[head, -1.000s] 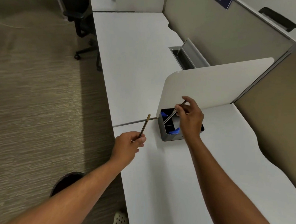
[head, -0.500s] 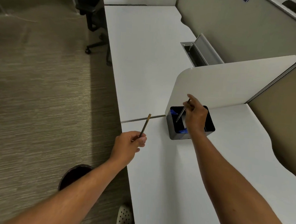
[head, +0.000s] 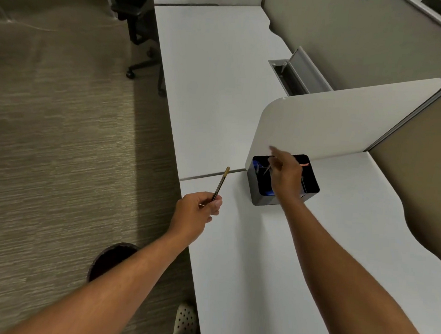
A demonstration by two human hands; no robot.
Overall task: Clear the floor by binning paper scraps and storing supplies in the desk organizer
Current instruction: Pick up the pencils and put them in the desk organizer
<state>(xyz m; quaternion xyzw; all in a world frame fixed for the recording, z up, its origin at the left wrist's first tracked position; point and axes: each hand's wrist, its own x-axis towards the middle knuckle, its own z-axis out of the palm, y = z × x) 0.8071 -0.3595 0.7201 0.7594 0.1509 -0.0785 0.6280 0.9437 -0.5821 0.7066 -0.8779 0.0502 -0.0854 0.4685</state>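
Observation:
A dark desk organizer with blue items inside stands on the white desk, against the foot of a white divider panel. My right hand hovers over it, blurred, fingers spread and the index finger stretched forward. A thin silver pen leans inside the organizer just left of that hand. My left hand is at the desk's front edge, closed around a slim gold-brown pen that points up and away.
A round black bin sits on the carpet below my left forearm. My shoe shows by the desk edge. A black office chair stands far left. An open cable tray lies behind the divider.
My right hand has lowered the silver pen into the organizer and its fingers have spread apart. My left hand still holds the gold-brown pen in the same place.

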